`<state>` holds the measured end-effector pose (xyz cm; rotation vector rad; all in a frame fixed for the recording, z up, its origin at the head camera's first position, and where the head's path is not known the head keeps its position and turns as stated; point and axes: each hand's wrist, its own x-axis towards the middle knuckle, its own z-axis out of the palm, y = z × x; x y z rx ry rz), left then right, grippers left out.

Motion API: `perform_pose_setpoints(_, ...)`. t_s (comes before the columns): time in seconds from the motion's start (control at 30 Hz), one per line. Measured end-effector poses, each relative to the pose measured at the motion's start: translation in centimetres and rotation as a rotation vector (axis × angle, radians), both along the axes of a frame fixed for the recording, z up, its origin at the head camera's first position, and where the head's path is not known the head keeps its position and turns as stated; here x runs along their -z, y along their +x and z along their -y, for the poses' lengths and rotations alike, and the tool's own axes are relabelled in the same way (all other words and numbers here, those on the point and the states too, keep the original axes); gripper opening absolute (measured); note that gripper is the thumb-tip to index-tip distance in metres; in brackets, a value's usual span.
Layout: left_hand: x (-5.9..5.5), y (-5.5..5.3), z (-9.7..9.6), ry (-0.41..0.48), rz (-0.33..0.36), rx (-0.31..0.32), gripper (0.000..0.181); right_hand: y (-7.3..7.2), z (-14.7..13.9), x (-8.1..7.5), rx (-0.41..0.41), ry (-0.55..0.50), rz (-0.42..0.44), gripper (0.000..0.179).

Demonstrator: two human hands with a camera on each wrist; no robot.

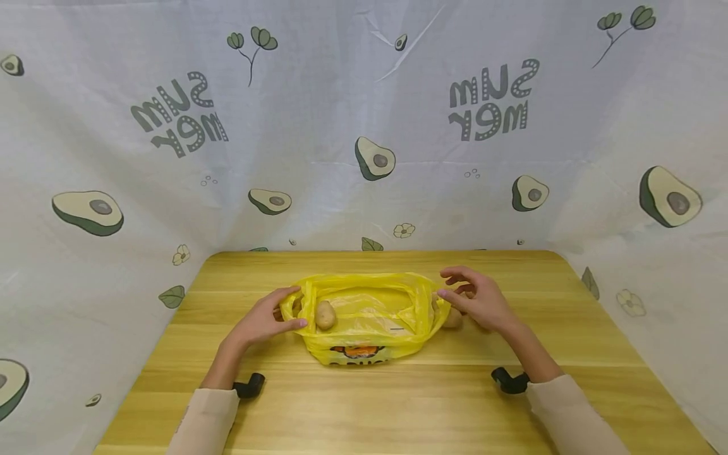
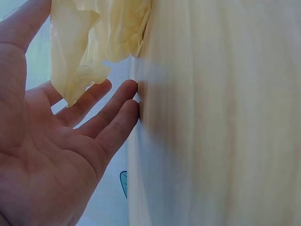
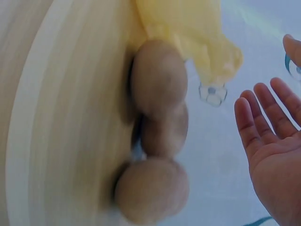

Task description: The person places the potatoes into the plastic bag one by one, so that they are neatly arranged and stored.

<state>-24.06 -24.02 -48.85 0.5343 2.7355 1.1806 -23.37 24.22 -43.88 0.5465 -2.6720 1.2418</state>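
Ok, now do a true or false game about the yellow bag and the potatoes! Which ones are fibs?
1. One potato is inside the yellow bag. True.
2. The right hand is holding a potato. False: the right hand is empty.
3. Other potatoes lie on the table, outside the bag. True.
4. The left hand is far from the bag. False: the left hand is right at its edge.
5. The bag has orange and black printing. True.
6. Bananas decorate the cloth behind. False: the cloth shows avocados.
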Motion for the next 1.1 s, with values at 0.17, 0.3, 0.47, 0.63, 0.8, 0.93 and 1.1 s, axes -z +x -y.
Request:
perform_pose_setpoints(0.17,0.1,0.1,0.1,0.026,0.013,0.000,0.088,0.2,-1.8,0.1,0.032,0.022,-0.020,0.039)
perform_pose_setpoints(0.3,0.1,0.2,0.1,0.029,0.018,0.001,0.088,0.2,-3.5,0.5,0.044,0.029,-0.040,0.038)
perform_pose_setpoints(0.47,0.0,0.3,0.0,0.038,0.022,0.004,0.088,0.4,-5.4,0.8,0.084,0.037,-0.040,0.039)
perform_pose_setpoints(0.63,0.0,0.3,-0.1,0.033,0.017,0.006,0.087,0.7,-7.0,1.3,0.111,0.050,-0.015,0.043)
perform_pose_setpoints(0.8,0.1,0.3,0.0,0.016,0.005,0.004,0.087,0.7,-8.3,2.2,0.139,0.072,0.028,0.050)
perform_pose_setpoints(0.93,0.1,0.3,0.0,0.007,0.004,0.002,0.087,1.1,-8.8,2.8,0.172,0.091,0.083,0.053)
perform_pose_setpoints(1.1,0.0,0.3,-0.1,0.003,0.004,-0.001,0.088,1.7,-8.8,3.1,0.163,0.095,0.121,0.051)
